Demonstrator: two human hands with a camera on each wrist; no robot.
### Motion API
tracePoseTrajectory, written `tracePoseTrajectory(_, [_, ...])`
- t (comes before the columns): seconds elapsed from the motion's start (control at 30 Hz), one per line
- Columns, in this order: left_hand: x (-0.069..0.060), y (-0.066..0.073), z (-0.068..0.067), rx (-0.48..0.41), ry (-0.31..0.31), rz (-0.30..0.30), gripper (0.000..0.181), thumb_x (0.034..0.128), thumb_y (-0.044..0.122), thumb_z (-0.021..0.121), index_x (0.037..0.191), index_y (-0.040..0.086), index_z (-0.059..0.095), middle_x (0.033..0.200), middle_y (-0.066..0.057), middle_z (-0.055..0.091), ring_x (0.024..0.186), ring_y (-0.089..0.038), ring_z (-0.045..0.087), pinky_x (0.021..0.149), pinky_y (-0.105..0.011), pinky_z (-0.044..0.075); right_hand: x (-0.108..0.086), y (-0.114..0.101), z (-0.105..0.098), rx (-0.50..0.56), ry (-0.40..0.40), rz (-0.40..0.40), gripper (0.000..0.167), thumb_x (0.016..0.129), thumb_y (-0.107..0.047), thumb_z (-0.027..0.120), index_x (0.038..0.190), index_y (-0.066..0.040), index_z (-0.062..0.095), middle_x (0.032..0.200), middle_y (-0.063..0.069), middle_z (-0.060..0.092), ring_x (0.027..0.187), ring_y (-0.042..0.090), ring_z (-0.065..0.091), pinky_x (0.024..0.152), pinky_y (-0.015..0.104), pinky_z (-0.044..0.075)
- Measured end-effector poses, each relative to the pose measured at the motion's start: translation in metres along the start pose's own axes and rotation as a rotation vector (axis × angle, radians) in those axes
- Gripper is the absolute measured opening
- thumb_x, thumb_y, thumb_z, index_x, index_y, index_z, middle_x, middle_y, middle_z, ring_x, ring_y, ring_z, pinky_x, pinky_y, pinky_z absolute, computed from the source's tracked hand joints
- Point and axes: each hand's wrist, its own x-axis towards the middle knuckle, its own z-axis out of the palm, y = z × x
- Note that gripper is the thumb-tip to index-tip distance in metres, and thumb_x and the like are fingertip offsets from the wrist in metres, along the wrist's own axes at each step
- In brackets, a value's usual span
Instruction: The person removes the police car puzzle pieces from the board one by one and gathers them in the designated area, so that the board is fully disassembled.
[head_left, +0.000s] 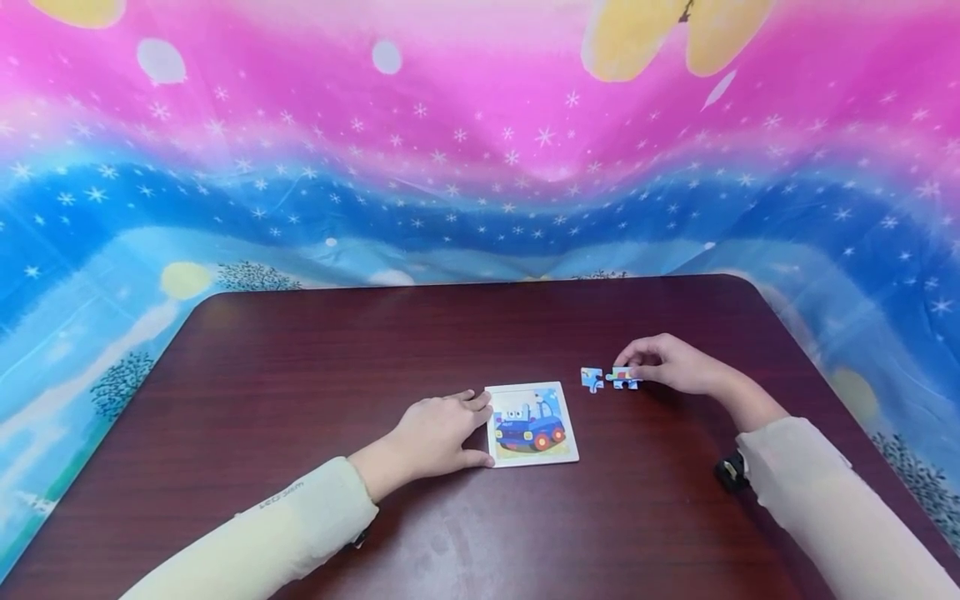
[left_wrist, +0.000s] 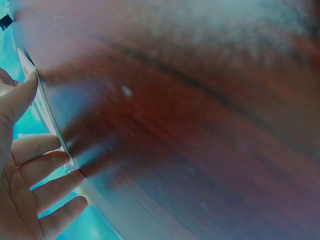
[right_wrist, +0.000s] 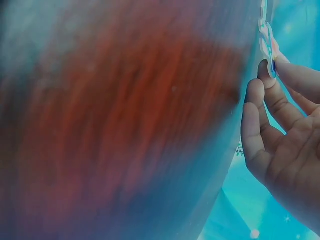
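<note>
A square jigsaw puzzle board (head_left: pixel 533 459) with a white border and a blue cartoon car picture lies flat on the table. My left hand (head_left: pixel 437 433) rests at its left edge, fingers and thumb spread and mostly straight, touching the border; the left wrist view shows this hand (left_wrist: pixel 37 165) against the board's thin edge (left_wrist: pixel 50 112). To the right of the board, my right hand (head_left: pixel 678 365) pinches a puzzle piece (head_left: pixel 624 377) between thumb and fingertips. Just left of it lies another puzzle piece (head_left: pixel 592 379). Seen from the right wrist, the hand (right_wrist: pixel 292 132) holds the piece edge-on.
The dark reddish-brown table (head_left: pixel 360 350) has rounded far corners. Behind it hangs a pink and blue patterned cloth (head_left: pixel 465 158), which also drapes at both sides.
</note>
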Motion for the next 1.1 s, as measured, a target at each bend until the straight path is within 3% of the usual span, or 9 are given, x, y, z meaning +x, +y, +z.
tracePoseTrajectory(0.17, [0.0, 0.001, -0.001, 0.004, -0.007, 0.007, 0.07, 0.0848, 0.063, 0.066, 0.137, 0.016, 0.062, 0.146, -0.003, 0.057, 0.134, -0.02, 0.055, 0.088, -0.039, 0.058, -0.001, 0.003, 0.0, -0.008, 0.006, 0.018, 0.018, 0.094, -0.002, 0.064, 0.109, -0.007, 0.071, 0.095, 0.002, 0.07, 0.08, 0.013, 0.054, 0.072, 0.026, 0.046])
tracePoseTrajectory(0.37, [0.001, 0.001, -0.002, 0.009, -0.011, 0.0, 0.071, 0.0847, 0.063, 0.066, 0.137, 0.016, 0.062, 0.146, -0.003, 0.056, 0.135, -0.02, 0.055, 0.089, -0.039, 0.057, -0.003, 0.008, -0.004, 0.011, 0.03, -0.027, 0.019, 0.091, 0.004, 0.065, 0.109, 0.0, 0.069, 0.088, 0.004, 0.068, 0.075, 0.008, 0.059, 0.07, 0.024, 0.048])
tracePoseTrajectory(0.67, [0.0, 0.001, -0.003, 0.003, -0.012, -0.004, 0.07, 0.0848, 0.062, 0.067, 0.137, 0.016, 0.062, 0.145, -0.004, 0.057, 0.134, -0.02, 0.055, 0.09, -0.039, 0.057, -0.006, 0.012, -0.007, 0.017, 0.047, 0.001, 0.019, 0.091, 0.001, 0.066, 0.11, -0.001, 0.069, 0.093, 0.006, 0.07, 0.075, 0.006, 0.059, 0.069, 0.024, 0.048])
tracePoseTrajectory(1.1, [0.0, 0.001, -0.001, 0.006, -0.013, -0.008, 0.07, 0.0842, 0.063, 0.067, 0.137, 0.016, 0.062, 0.146, -0.003, 0.057, 0.134, -0.02, 0.055, 0.09, -0.04, 0.057, 0.012, -0.017, 0.008, 0.017, -0.019, -0.066, 0.02, 0.093, 0.003, 0.063, 0.112, 0.0, 0.067, 0.09, 0.003, 0.067, 0.075, 0.011, 0.057, 0.067, 0.025, 0.048])
